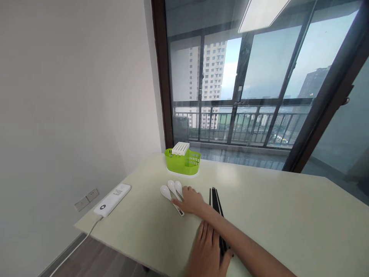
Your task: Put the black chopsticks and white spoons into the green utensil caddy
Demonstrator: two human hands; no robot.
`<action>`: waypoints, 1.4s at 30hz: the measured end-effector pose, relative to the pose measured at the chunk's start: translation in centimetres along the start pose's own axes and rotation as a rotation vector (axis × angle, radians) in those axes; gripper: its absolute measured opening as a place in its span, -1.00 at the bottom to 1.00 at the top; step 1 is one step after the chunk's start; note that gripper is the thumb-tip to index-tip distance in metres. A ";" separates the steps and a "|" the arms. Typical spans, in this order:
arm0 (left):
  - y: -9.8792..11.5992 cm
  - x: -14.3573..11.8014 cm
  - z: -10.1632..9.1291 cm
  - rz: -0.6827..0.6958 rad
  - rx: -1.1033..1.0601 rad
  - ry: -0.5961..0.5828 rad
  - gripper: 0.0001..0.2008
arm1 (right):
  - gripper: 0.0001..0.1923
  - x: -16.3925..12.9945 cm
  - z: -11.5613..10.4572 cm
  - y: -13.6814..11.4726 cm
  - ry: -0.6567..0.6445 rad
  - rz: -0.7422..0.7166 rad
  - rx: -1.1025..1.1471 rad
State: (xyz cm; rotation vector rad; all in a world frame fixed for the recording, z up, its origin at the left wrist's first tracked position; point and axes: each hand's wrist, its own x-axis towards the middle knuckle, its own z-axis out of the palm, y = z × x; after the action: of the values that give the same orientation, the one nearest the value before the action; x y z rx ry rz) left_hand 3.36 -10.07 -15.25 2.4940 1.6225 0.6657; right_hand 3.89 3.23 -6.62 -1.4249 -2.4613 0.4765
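Observation:
Three white spoons point(165, 191) lie fanned on the table, bowls toward the far side. My right hand point(192, 201) reaches across from the right, palm down over their handles. Its thumb presses by the left spoon and its curled fingers lie by the right one, hiding most of two handles. A bunch of black chopsticks point(215, 202) lies lengthwise, partly hidden under my right forearm. Nearer to me, my left hand point(208, 250) rests palm down on their near part, fingers stretched forward on their left side, thumb out on their right.
Beyond the spoons stands a green basket point(175, 166) with a white slotted piece point(180, 148) on it. A white power bank point(112, 199) with a cable point(86, 236) lies at the table's left edge, near the wall. A glass window borders the far side of the pale table point(288, 215).

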 end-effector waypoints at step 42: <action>0.9 0.3 -1.8 0.004 0.043 0.036 -0.37 | -0.24 -17.1 -2.8 17.1 0.024 0.195 -0.234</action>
State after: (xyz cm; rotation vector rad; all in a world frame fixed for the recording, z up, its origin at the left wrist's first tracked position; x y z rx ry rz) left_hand 3.46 -10.50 -13.32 2.5302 1.6610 0.6873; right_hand 26.72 -3.28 -11.93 -1.7612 -2.4351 0.2110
